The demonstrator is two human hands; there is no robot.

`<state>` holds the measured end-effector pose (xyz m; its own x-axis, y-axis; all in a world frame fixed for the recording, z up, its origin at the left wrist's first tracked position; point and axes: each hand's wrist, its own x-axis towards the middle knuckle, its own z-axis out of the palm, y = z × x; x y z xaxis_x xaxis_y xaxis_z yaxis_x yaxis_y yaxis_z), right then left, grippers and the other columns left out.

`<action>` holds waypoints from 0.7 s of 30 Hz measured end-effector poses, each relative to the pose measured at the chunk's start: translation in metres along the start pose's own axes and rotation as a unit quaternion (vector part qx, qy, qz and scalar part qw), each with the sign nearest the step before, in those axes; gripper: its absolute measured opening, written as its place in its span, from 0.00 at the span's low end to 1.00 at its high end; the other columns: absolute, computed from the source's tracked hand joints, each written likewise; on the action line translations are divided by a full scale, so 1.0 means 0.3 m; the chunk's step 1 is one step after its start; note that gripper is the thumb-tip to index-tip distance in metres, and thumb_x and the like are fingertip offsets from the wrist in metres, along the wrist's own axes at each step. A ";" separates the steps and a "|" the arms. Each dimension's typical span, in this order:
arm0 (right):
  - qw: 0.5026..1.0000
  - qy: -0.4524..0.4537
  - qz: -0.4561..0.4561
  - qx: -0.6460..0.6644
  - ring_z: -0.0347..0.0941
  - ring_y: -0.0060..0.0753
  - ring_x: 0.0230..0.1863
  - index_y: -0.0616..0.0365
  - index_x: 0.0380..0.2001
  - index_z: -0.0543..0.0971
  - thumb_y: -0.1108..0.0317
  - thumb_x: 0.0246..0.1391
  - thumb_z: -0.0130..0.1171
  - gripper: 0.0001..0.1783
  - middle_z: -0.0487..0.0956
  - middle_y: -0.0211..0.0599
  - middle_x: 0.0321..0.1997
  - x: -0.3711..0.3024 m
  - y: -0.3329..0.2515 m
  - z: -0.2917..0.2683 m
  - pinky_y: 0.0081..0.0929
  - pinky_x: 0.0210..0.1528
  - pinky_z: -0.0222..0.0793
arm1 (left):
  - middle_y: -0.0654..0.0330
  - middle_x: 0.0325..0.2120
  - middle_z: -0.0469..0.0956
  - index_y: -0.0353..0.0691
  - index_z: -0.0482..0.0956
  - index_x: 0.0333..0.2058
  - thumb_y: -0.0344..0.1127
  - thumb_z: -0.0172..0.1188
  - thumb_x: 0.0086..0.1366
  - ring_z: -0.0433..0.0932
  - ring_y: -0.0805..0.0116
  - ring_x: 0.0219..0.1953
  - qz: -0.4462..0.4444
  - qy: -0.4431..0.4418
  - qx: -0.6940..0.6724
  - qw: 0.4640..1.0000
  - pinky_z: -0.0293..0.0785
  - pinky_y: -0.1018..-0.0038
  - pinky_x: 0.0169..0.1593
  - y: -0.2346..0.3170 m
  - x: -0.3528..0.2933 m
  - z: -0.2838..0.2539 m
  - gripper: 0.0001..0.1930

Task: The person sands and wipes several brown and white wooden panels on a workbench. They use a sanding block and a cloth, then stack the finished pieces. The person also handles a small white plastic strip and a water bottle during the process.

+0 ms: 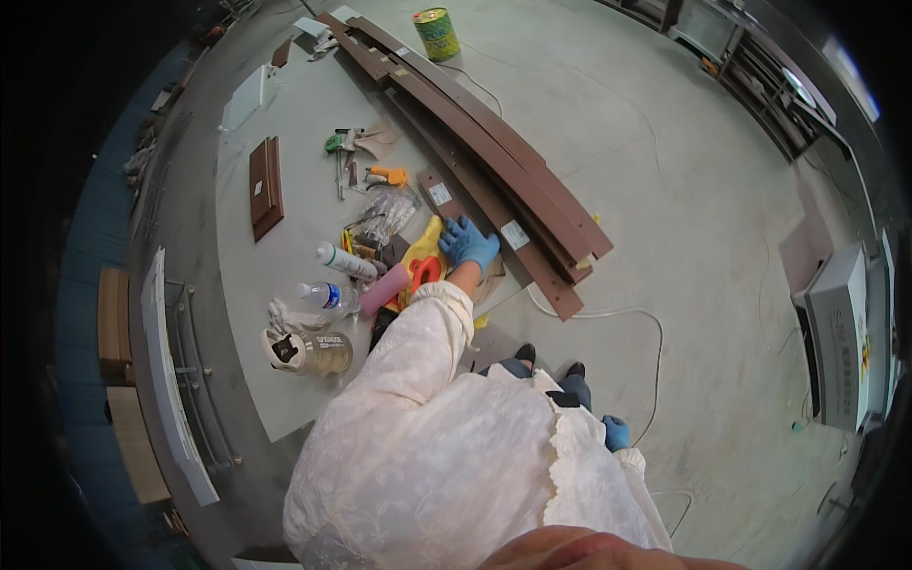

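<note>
My left hand (468, 244), in a blue glove, reaches forward over the cluttered table with its fingers spread. Its fingertips lie close to the end of a short brown board (440, 196); whether they touch it I cannot tell. Just beside the palm is a yellow cloth or bag (424, 243), and under the wrist sits a red ring-shaped handle (426, 274). Down at my right side, well away from the table, my right hand (616, 433), also blue-gloved, is curled closed. The inside of that fist is hidden.
Long brown boards (513, 185) overhang the table (285, 313) on its right. To the left lie a water bottle (328, 295), white tube (346, 260), pink roll (383, 289), beige shoe-like item (309, 351), orange-handled tool (388, 177) and brown panels (267, 188). A hose (627, 312) crosses the floor.
</note>
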<state>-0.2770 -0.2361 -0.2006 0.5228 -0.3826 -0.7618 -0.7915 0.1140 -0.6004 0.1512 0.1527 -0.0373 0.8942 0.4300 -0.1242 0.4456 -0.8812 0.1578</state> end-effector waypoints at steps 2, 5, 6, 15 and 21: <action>0.998 -0.004 0.017 -0.053 0.74 0.25 0.20 0.61 0.36 0.85 0.64 0.58 0.62 0.11 0.80 0.29 0.24 0.056 -0.042 -0.047 0.26 0.19 0.66 | 0.42 0.74 0.50 0.41 0.58 0.71 0.54 0.65 0.57 0.59 0.42 0.69 -0.006 0.020 0.023 1.000 0.50 0.51 0.70 0.006 0.004 0.029 0.47; 0.996 -0.027 0.059 -0.062 0.75 0.26 0.20 0.61 0.42 0.85 0.62 0.59 0.63 0.14 0.81 0.31 0.26 0.162 -0.097 -0.135 0.26 0.18 0.65 | 0.43 0.74 0.50 0.41 0.57 0.72 0.50 0.65 0.56 0.65 0.41 0.66 -0.040 0.031 0.031 0.998 0.56 0.51 0.68 0.016 0.024 0.054 0.47; 0.995 -0.054 0.056 -0.069 0.75 0.26 0.20 0.61 0.41 0.85 0.62 0.59 0.63 0.14 0.81 0.31 0.26 0.204 -0.116 -0.173 0.26 0.18 0.64 | 0.43 0.74 0.50 0.42 0.57 0.71 0.49 0.65 0.56 0.66 0.41 0.66 -0.054 0.044 0.000 0.998 0.58 0.51 0.67 0.014 0.039 0.057 0.46; 0.960 0.001 -0.205 -0.192 0.81 0.33 0.36 0.68 0.51 0.82 0.63 0.61 0.64 0.21 0.86 0.43 0.39 0.542 -0.653 -0.467 0.30 0.40 0.77 | 0.50 0.62 0.72 0.38 0.70 0.66 0.31 0.55 0.64 0.77 0.63 0.55 -0.099 0.146 -0.647 0.742 0.76 0.70 0.51 -0.150 0.020 -0.108 0.30; 0.844 -0.027 -0.523 -0.114 0.75 0.46 0.64 0.68 0.62 0.75 0.68 0.64 0.59 0.25 0.78 0.54 0.63 0.162 -1.447 -0.112 0.36 0.67 0.68 | 0.55 0.64 0.69 0.43 0.60 0.72 0.37 0.52 0.67 0.74 0.55 0.60 -0.020 0.030 -0.874 0.485 0.75 0.56 0.60 -0.069 -0.525 -0.331 0.35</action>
<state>0.0815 -0.3349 0.0311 0.9823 -0.1219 0.1424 0.0747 -0.4422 -0.8938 0.0052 0.1227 0.0764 0.8597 0.4911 -0.1403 -0.2302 0.6178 0.7519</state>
